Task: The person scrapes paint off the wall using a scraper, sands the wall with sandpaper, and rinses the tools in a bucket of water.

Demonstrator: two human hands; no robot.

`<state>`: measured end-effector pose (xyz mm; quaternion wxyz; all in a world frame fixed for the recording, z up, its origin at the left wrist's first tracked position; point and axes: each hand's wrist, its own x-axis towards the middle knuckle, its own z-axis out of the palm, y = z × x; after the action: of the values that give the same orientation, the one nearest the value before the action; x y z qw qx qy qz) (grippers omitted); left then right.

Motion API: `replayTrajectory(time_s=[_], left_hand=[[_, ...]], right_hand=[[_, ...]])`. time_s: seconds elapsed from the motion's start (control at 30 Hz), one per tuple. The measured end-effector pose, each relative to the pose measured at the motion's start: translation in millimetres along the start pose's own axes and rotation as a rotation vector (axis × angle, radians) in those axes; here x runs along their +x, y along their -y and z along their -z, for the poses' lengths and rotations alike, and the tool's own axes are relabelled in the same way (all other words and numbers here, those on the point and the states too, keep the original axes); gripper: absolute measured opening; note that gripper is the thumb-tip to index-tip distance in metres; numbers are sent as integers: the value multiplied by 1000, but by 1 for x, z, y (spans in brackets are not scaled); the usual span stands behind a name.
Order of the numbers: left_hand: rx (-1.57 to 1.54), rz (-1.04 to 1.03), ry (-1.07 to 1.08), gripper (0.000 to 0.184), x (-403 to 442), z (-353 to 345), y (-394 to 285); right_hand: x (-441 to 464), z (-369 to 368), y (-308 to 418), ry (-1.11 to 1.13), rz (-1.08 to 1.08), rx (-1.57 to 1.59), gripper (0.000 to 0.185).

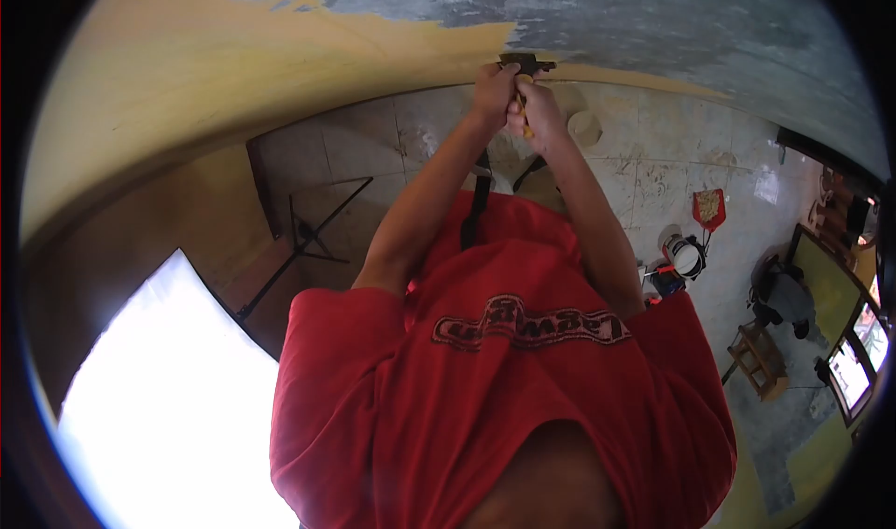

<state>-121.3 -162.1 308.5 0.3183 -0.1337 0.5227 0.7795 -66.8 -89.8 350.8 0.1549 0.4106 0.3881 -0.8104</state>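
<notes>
Scraper (529, 63), just one, sits at the wall (308, 58) along the ragged yellow-grey edge, gripped by two hands: left hand (494, 90) near its head, right hand (541, 114) around the yellow handle. Open floor (653, 188) separates them from one red dustpan (709, 211).

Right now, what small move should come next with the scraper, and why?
Perhaps ease the scraper slightly along the yellow paint: the left hand and right hand both grip it, near where that paint meets the grey patch.
</notes>
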Motion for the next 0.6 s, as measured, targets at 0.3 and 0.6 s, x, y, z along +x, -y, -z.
replayTrajectory(time_s=[0.3,0.6], left_hand=[[120,91,-76,23,22,13,24],[30,117,-96,24,3,-5,6]], right_hand=[[47,25,-14,84,-61,55,20],[40,19,-5,68,-61,47,25]])
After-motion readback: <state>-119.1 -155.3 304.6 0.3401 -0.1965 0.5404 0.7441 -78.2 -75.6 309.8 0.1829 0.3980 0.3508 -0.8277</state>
